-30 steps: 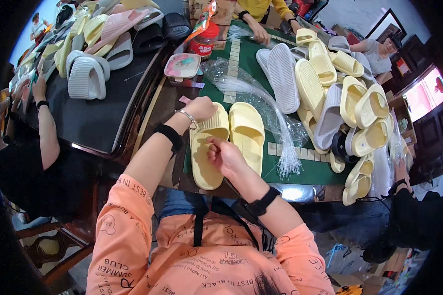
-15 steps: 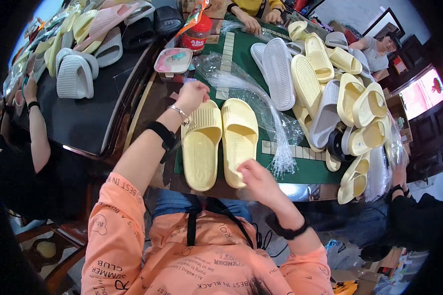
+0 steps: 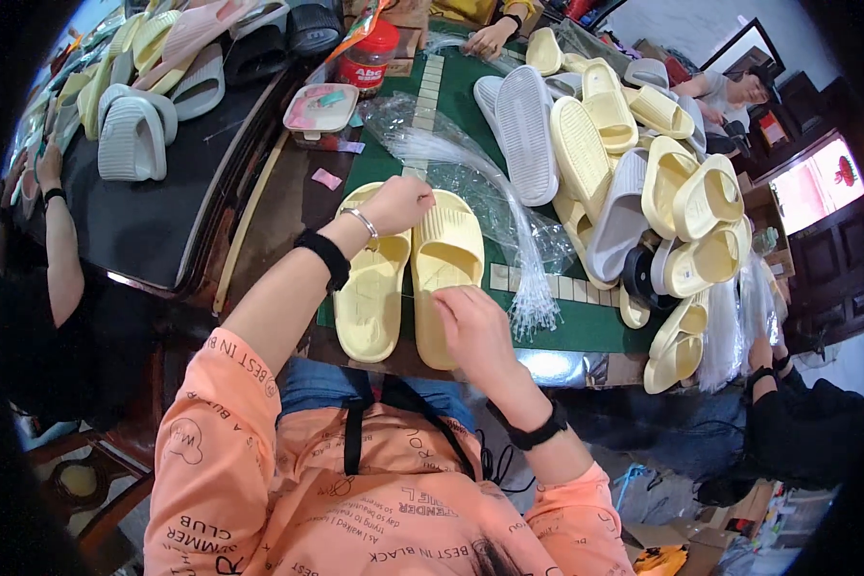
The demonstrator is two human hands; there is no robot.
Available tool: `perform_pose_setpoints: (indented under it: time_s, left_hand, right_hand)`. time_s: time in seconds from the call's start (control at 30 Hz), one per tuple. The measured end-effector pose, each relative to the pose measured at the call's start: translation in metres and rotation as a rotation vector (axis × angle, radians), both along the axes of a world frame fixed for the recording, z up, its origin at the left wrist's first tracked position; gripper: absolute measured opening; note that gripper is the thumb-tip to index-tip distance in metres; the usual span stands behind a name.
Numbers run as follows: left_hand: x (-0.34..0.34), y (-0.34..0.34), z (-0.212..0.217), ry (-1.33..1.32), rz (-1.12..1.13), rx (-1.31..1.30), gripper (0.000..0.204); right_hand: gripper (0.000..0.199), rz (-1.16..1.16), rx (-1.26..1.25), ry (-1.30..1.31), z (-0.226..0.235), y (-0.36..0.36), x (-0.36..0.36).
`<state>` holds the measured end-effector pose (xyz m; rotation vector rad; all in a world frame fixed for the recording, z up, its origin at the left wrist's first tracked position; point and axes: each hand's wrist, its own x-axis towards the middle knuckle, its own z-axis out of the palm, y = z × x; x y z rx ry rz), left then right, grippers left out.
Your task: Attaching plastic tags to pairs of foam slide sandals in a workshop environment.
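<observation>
Two pale yellow slippers lie side by side on the green mat (image 3: 470, 115) in front of me. My left hand (image 3: 400, 203) is closed over the strap end of the left slipper (image 3: 372, 288). My right hand (image 3: 473, 324) rests on the heel half of the right slipper (image 3: 439, 261), fingers pinched as if on a thin tie; what it holds is too small to tell. A bundle of clear plastic ties (image 3: 509, 230) fans out just right of the pair.
A heap of yellow, white and grey slippers (image 3: 634, 182) fills the right of the table. More slippers (image 3: 154, 86) lie on the dark table at left. A red-lidded jar (image 3: 368, 60) and a small pink box (image 3: 322, 108) stand behind. Other people sit around.
My right hand has come back up from the table's near edge onto the right slipper's heel. The left hand stays on the left slipper's strap.
</observation>
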<state>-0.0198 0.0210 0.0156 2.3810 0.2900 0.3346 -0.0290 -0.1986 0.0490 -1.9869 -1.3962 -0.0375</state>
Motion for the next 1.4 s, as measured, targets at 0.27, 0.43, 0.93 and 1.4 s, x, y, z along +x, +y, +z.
perform_pose_setpoints:
  time_s: [0.27, 0.43, 0.93, 1.4]
  left_hand:
    - [-0.002, -0.004, 0.001, -0.015, 0.060, -0.034, 0.020]
    - [0.010, 0.001, 0.009, 0.181, 0.117, -0.103, 0.020]
    - [-0.018, 0.008, 0.006, -0.315, 0.155, -1.263, 0.012]
    - [-0.019, 0.000, 0.008, -0.297, 0.232, -1.410, 0.050]
  right_hand:
    - [0.010, 0.003, -0.123, -0.095, -0.030, 0.028, 0.029]
    - [0.016, 0.053, -0.081, -0.268, -0.032, 0.042, 0.029]
    - [0.015, -0.054, 0.163, 0.371, -0.013, 0.116, 0.072]
    - [0.010, 0.109, 0.292, 0.976, -0.029, 0.134, 0.070]
